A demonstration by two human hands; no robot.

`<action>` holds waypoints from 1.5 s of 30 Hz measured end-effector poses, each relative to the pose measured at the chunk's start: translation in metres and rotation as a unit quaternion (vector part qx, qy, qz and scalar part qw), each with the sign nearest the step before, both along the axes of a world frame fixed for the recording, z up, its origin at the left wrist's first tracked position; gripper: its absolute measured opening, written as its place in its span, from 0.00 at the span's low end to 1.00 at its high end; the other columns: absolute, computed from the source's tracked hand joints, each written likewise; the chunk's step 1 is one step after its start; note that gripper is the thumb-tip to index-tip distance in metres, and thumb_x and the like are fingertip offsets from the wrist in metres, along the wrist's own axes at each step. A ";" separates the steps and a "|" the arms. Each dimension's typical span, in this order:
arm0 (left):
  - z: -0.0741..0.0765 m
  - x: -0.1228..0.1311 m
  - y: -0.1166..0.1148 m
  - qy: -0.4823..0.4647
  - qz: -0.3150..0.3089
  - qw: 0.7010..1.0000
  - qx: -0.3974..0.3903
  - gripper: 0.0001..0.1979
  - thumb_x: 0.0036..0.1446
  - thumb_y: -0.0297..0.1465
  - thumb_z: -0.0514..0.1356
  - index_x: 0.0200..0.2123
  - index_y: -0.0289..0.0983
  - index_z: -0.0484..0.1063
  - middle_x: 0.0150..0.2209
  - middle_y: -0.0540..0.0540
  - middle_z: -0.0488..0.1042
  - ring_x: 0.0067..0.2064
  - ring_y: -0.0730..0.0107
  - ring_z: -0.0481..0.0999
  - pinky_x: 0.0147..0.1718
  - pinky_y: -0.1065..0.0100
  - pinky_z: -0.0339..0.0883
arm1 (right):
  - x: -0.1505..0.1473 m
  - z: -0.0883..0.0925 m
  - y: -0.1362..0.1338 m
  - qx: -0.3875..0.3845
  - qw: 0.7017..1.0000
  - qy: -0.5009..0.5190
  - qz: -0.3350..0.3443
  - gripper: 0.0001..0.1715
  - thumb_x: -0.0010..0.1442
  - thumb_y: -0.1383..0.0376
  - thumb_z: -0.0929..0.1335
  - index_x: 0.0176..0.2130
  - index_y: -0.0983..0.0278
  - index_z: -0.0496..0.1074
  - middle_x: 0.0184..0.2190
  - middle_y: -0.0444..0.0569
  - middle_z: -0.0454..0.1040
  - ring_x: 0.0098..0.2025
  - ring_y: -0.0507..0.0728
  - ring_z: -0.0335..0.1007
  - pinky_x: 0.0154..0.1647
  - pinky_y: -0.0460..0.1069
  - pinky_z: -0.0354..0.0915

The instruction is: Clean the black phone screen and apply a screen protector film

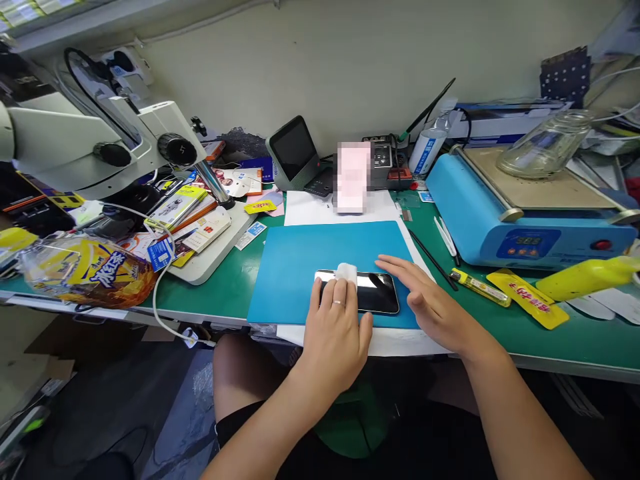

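A smartphone (pixel 379 293) lies flat on a blue mat (pixel 285 267), its dark screen facing up. My left hand (pixel 336 327), with a ring on one finger, presses a small white wipe (pixel 347 272) onto the left part of the screen. The fingers are held together over the wipe and hide some of it and that end of the phone. Just off the phone's right end hovers my right hand (pixel 435 307), fingers stretched out and holding nothing.
A microscope (pixel 90 147) and a bottle of brown drink (pixel 95 270) stand at left. A small display (pixel 297 152) is at the back. On the right sit a blue heating plate (pixel 540 227) with a glass jar (pixel 545 147), a black pen-like tool (pixel 433 259) and a yellow tube (pixel 585 279).
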State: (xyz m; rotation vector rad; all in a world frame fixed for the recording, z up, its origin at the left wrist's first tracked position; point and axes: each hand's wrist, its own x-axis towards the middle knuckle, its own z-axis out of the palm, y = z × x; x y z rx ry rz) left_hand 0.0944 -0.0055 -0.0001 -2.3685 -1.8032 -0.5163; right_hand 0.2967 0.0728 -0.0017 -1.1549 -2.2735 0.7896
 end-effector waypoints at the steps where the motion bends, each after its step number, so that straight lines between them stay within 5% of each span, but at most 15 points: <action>1: 0.001 0.000 0.007 0.002 0.001 1.000 -0.001 0.24 0.74 0.36 0.47 0.64 0.28 0.65 0.61 0.36 0.70 0.62 0.52 0.68 0.69 0.46 0.54 | 0.000 0.000 0.000 0.000 1.000 0.000 -0.001 0.51 0.62 0.32 0.47 0.70 0.51 0.61 0.72 0.51 0.59 0.73 0.67 0.54 0.72 0.67 0.53; 5: 0.005 -0.001 0.009 0.008 0.001 1.000 -0.006 0.25 0.74 0.36 0.46 0.64 0.26 0.64 0.61 0.35 0.70 0.62 0.51 0.68 0.69 0.45 0.53 | 0.000 -0.003 0.002 0.005 1.000 0.004 -0.006 0.50 0.63 0.32 0.47 0.69 0.51 0.62 0.72 0.50 0.59 0.73 0.68 0.53 0.72 0.68 0.53; 12: 0.008 -0.003 -0.041 0.004 -0.026 0.999 -0.034 0.24 0.73 0.35 0.48 0.64 0.28 0.64 0.60 0.37 0.70 0.62 0.53 0.67 0.69 0.47 0.54 | 0.000 -0.008 0.004 0.026 1.000 0.007 -0.005 0.50 0.63 0.33 0.47 0.69 0.52 0.62 0.72 0.50 0.60 0.72 0.68 0.55 0.71 0.67 0.55; 21: 0.012 0.021 0.015 0.024 -0.015 1.000 -0.012 0.22 0.73 0.37 0.48 0.60 0.28 0.68 0.56 0.37 0.73 0.58 0.54 0.70 0.66 0.51 0.59 | 0.000 -0.005 0.006 0.033 0.999 0.012 0.002 0.51 0.63 0.33 0.48 0.69 0.54 0.64 0.70 0.54 0.63 0.71 0.70 0.58 0.70 0.68 0.57; 27: 0.011 0.050 0.007 0.022 -0.065 0.998 0.006 0.21 0.73 0.36 0.49 0.58 0.29 0.71 0.56 0.36 0.72 0.58 0.54 0.69 0.64 0.54 0.60 | 0.001 -0.009 0.008 0.041 0.999 0.026 0.009 0.52 0.63 0.33 0.47 0.70 0.56 0.62 0.70 0.54 0.62 0.72 0.70 0.56 0.71 0.67 0.55; 36: 0.010 0.008 -0.023 0.018 -0.061 0.997 -0.039 0.23 0.73 0.35 0.48 0.64 0.29 0.63 0.58 0.37 0.70 0.59 0.53 0.68 0.65 0.50 0.58 | -0.002 -0.006 0.002 0.029 0.999 0.032 -0.007 0.50 0.64 0.33 0.48 0.70 0.54 0.61 0.71 0.51 0.62 0.72 0.69 0.55 0.71 0.67 0.54; 41: 0.009 -0.021 -0.011 0.053 -0.025 0.997 -0.043 0.21 0.73 0.32 0.46 0.62 0.29 0.64 0.59 0.34 0.70 0.62 0.50 0.66 0.64 0.48 0.58 | -0.003 -0.007 0.000 0.033 0.998 0.052 -0.008 0.51 0.63 0.32 0.49 0.70 0.54 0.62 0.70 0.53 0.64 0.71 0.69 0.57 0.71 0.67 0.54; 45: 0.007 -0.008 0.004 0.064 0.003 0.997 -0.046 0.22 0.73 0.33 0.47 0.62 0.27 0.65 0.59 0.32 0.70 0.62 0.47 0.67 0.62 0.47 0.60 | -0.003 -0.009 -0.001 0.034 0.997 0.069 -0.009 0.51 0.63 0.32 0.49 0.69 0.55 0.63 0.70 0.52 0.64 0.71 0.69 0.57 0.72 0.67 0.53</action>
